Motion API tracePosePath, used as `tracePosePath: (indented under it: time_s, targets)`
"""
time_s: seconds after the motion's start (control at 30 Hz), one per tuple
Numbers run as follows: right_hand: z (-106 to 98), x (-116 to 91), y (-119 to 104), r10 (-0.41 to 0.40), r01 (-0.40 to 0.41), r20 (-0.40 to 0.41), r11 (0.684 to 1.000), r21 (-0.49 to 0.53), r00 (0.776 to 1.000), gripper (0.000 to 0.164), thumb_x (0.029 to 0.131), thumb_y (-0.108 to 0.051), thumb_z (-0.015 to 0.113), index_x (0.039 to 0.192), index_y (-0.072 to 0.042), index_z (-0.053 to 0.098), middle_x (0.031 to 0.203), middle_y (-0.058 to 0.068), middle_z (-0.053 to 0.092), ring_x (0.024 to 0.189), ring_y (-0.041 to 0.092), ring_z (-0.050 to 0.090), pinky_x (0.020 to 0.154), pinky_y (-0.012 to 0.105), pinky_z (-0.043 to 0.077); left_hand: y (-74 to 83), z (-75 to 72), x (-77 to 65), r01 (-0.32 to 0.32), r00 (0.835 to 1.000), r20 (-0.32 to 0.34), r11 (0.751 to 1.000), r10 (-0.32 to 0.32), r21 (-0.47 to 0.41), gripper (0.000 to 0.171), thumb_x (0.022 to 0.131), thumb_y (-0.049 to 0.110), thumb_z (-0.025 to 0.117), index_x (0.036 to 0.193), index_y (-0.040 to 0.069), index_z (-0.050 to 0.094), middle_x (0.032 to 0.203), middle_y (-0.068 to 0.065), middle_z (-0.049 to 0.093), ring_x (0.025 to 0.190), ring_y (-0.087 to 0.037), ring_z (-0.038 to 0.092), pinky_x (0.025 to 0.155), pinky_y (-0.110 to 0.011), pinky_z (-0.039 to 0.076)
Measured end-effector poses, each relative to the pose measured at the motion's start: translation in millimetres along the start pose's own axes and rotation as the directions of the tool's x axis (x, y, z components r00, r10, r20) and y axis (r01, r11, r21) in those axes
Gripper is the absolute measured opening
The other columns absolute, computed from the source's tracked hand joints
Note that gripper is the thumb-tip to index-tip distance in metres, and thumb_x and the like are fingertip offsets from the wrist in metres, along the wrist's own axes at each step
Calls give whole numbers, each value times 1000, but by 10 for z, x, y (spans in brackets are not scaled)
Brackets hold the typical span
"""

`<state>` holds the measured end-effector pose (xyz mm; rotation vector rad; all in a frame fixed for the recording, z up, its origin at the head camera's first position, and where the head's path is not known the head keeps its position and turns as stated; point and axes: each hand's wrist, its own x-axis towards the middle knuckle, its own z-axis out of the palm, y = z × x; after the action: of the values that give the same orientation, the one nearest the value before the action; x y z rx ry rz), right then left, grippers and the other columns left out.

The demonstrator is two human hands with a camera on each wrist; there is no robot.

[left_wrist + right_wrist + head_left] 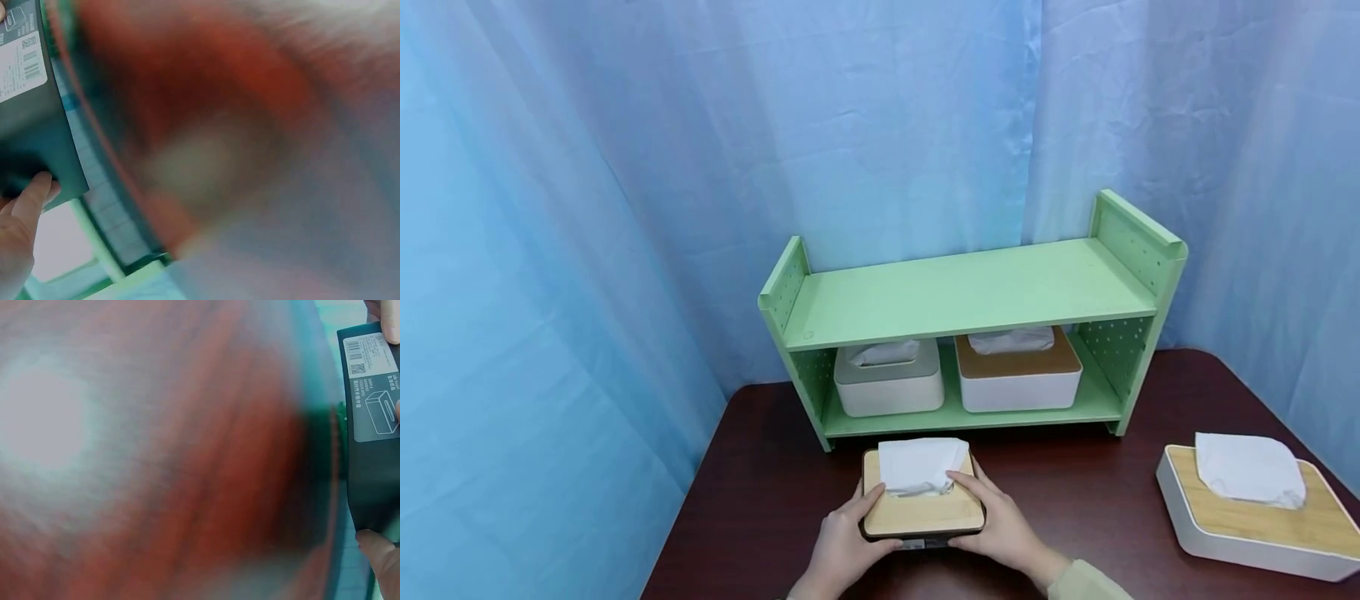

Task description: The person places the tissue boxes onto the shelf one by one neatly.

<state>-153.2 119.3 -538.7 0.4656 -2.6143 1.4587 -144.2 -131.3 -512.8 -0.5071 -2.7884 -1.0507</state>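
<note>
Both hands grip a tissue box with a pale wood lid (pixel 917 515) and black sides (pixel 44 134), one hand at each end. White tissue (pixel 921 465) stands up from its slot. My left hand (pixel 842 542) holds the left end, with fingertips on the lid beside the tissue and the thumb low at the front. At the right end my right hand (pixel 1007 529) has a finger at the tissue's edge and its thumb along the lower front. A printed label (pixel 374 387) shows on the black surface in the right wrist view. Parts of both hands fall outside the wrist views.
Behind the hands stands a green two-tier shelf (pixel 970 292). Its lower tier holds a grey-topped tissue box (pixel 891 396) and a brown-topped one (pixel 1018 390). A white tissue box with a wood lid (pixel 1240 533) lies at the right of the dark table (pixel 1105 517). Blue curtains (pixel 887 125) hang behind.
</note>
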Motion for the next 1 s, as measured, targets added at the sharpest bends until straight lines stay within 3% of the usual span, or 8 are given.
tracePosePath:
  time_s: [0.17, 0.33, 0.47, 0.57, 0.67, 0.83, 0.9, 1.0]
  targets:
    - [-115, 88, -166, -84, 82, -45, 996, -37, 995, 89, 50, -9, 92, 131, -16, 56, 148, 33, 26, 128, 43, 41, 93, 33, 46, 147, -164, 38, -95, 990, -100, 993, 102, 70, 77, 63, 30, 88, 130, 8, 58, 135, -32, 46, 114, -35, 58, 81, -38, 54]
    - [-288, 167, -400, -232, 223, -90, 970, -96, 969, 89, 50, -7, 92, 131, -15, 55, 147, 34, 27, 125, 45, 44, 85, 30, 50, 321, -379, 84, -172, 965, -177, 978, 192, 121, 76, 62, 26, 89, 129, 8, 59, 135, -33, 46, 110, -34, 61, 77, -35, 56]
    - [-446, 228, -642, -275, 260, -109, 956, -133, 955, 88, 52, -8, 92, 132, -15, 54, 146, 35, 27, 126, 47, 43, 86, 35, 51, 468, -592, 137, -222, 943, -221, 964, 250, 145, 77, 60, 24, 90, 129, 8, 59, 135, -31, 46, 108, -33, 63, 75, -33, 56]
    - [-552, 275, -817, -312, 294, -117, 945, -147, 943, 88, 54, -9, 91, 133, -15, 53, 147, 35, 27, 127, 46, 42, 88, 40, 50, 563, -760, 181, -261, 918, -259, 950, 299, 172, 77, 58, 24, 91, 127, 8, 61, 135, -30, 47, 108, -33, 62, 75, -32, 56]
    - [-637, 330, -960, -372, 348, -129, 921, -173, 919, 88, 55, -11, 91, 133, -16, 53, 147, 34, 26, 127, 45, 44, 87, 41, 51, 632, -912, 219, -315, 883, -297, 928, 364, 199, 79, 55, 22, 92, 126, 9, 62, 135, -30, 47, 109, -33, 62, 75, -32, 56]
    - [-767, 485, -1119, -497, 465, -159, 862, -200, 853, 90, 53, -10, 92, 134, -14, 52, 149, 33, 24, 127, 47, 42, 83, 41, 53, 722, -1110, 331, -406, 822, -332, 885, 462, 227, 81, 56, 17, 92, 129, 7, 59, 137, -31, 44, 112, -34, 59, 75, -30, 55]
    - [-826, 565, -1175, -531, 502, -159, 844, -190, 832, 91, 54, -7, 92, 135, -13, 51, 151, 32, 19, 130, 49, 38, 82, 41, 54, 755, -1181, 405, -430, 804, -339, 871, 489, 237, 81, 57, 16, 91, 130, 6, 58, 137, -32, 44, 112, -35, 59, 74, -29, 55]
    - [-912, 690, -1258, -558, 534, -157, 828, -171, 815, 90, 56, -3, 90, 136, -11, 49, 153, 30, 14, 133, 50, 31, 79, 43, 54, 796, -1282, 542, -446, 793, -341, 863, 505, 239, 80, 59, 14, 90, 131, 6, 57, 138, -32, 43, 112, -37, 59, 75, -31, 55]
